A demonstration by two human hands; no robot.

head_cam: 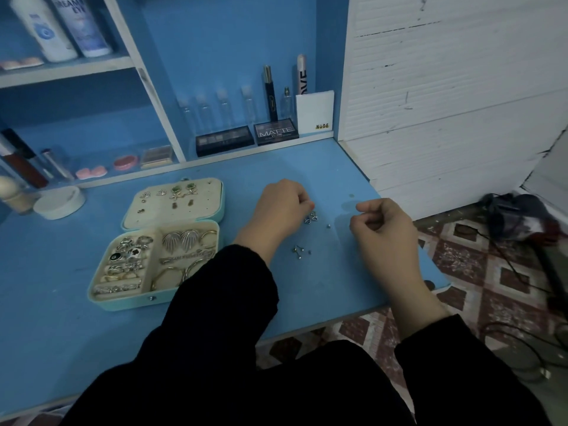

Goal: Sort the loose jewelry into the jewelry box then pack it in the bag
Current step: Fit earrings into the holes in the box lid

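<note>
Head view: left hand (284, 207) curls over small silver stud earrings (310, 218); right hand (381, 229) curled; hold unclear for both. Studs probably light, slippery: pinch at posts.

Home dressing corner: blue vanity desk (92, 333), eyeshadow palettes (226, 140), shelf bottles (43, 29), patterned floor tiles (479, 290).

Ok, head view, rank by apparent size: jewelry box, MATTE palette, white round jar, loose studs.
1. jewelry box
2. white round jar and MATTE palette: similar, and the palette sits farther back, so unranked
3. loose studs
</note>
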